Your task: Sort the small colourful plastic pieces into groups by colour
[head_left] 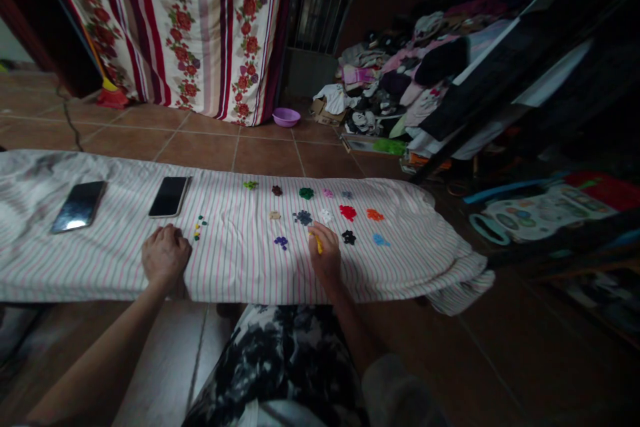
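Note:
My right hand (327, 255) grips a slim yellow tool (316, 241), its tip near a pile of dark grey beads (303, 217). My left hand (165, 253) rests palm down on the striped cloth (235, 267) with fingers curled; whatever may be under them is hidden. Just right of it lies a short row of small green, yellow and red beads (198, 227). Other bead piles sit apart by colour around my right hand: white (326, 215), red (348, 212), black (349, 237), purple (281, 241), beige (275, 215), orange (375, 214) and light blue (381, 240).
Farther back on the cloth are lime (251, 185), brown (277, 191), dark green (306, 193) and pink piles (327, 193). Two phones (170, 197) lie at the left. Beyond are a floral curtain (210, 33), a purple basin (287, 117) and heaped clothes (400, 73).

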A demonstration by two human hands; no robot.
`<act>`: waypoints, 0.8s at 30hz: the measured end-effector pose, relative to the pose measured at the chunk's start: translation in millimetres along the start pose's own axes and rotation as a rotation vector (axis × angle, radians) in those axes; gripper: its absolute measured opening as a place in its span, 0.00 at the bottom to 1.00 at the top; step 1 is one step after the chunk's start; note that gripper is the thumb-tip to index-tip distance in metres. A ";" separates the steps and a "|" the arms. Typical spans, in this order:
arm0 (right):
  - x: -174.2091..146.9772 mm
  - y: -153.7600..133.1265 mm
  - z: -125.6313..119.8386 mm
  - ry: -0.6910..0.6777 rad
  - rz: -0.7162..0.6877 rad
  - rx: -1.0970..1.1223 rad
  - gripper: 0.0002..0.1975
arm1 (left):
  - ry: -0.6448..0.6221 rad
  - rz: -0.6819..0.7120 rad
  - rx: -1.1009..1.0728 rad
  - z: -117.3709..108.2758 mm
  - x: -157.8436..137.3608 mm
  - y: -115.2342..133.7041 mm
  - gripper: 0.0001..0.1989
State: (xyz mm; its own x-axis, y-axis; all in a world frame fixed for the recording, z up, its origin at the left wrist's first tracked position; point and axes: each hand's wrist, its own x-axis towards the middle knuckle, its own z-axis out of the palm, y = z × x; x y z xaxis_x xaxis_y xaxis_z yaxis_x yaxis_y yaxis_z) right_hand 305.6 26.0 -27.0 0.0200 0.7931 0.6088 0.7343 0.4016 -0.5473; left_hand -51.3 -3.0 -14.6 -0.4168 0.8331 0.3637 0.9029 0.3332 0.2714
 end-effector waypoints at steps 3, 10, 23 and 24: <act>-8.3 -26.4 12.8 -0.083 -0.047 0.060 0.15 | -0.005 0.006 -0.002 0.5 0.3 -0.3 0.14; -25.9 -85.5 57.0 -0.384 -0.130 0.236 0.15 | -0.004 -0.004 -0.021 2.3 1.0 -2.0 0.14; 15.6 -152.0 129.9 -0.701 -0.218 0.103 0.18 | 0.029 0.027 -0.025 7.2 0.7 -5.0 0.13; 16.9 -154.6 133.2 -0.712 -0.224 0.093 0.18 | 0.031 0.029 -0.024 7.4 0.7 -5.1 0.14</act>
State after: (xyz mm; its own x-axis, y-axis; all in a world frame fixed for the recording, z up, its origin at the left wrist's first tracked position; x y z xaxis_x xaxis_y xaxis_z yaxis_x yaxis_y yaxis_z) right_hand 102.0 38.3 -8.6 -0.5898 0.7798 0.2099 0.6085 0.6000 -0.5193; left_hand -55.4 -0.8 -22.3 -0.3935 0.8282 0.3989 0.9122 0.2979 0.2813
